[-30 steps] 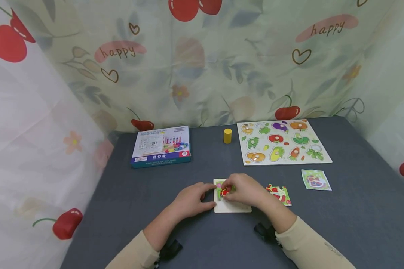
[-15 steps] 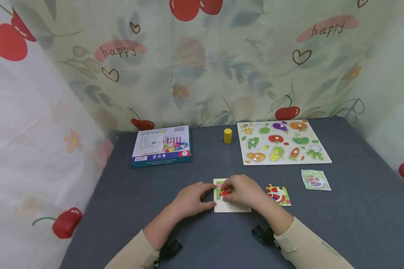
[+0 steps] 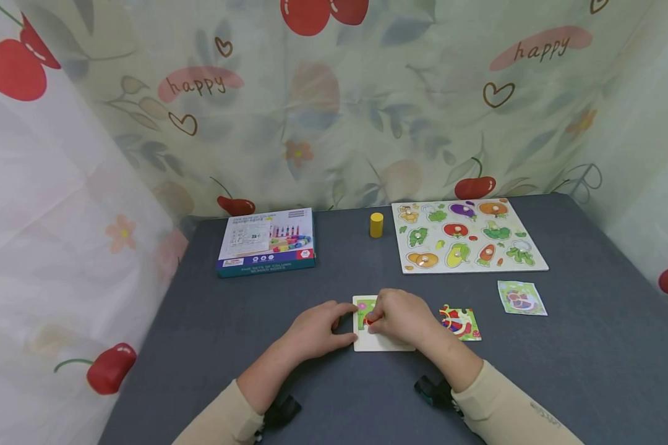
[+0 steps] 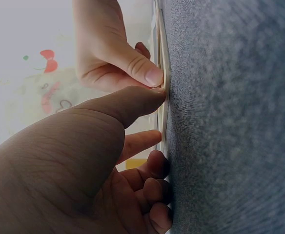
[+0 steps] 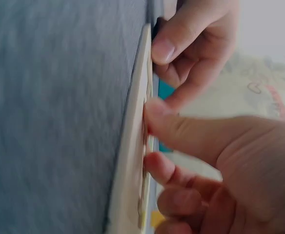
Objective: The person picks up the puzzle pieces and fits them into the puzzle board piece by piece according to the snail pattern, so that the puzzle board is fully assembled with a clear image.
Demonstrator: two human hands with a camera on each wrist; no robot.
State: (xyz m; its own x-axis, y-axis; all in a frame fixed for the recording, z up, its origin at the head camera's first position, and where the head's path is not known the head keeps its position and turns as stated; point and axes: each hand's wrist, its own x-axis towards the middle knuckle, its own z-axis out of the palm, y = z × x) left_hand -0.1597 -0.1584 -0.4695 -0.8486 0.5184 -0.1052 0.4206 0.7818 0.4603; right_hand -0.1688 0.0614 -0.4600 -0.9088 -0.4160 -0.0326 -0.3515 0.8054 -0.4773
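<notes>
dark-grey worktop [image 3: 245,321]: extended left hand [image 3: 318,330], i'd guess, steadies cream rectangular board [image 3: 386,344] from nine o'clock; right hand [image 3: 403,315] pinches red-printed piece [image 3: 366,321].

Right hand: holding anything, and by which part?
The right hand has thumb and index fingertips on a partly red puzzle piece at the white tray; can't tell if it pinches the edges or only presses down.

Printed cloth [image 3: 356,111] hangs behind the dark grey worktop [image 3: 345,402], patterned with cherries [image 3: 475,186], leaves [image 3: 406,31], flowers [image 3: 298,153], outlined hearts [image 3: 496,106] and the word "happy" [image 3: 193,84] on pink patches. The left panel [image 3: 61,247] is whiter, slanting away in folds; the right panel [image 3: 646,210] is pale. Soft light falls evenly over the worktop.
</notes>
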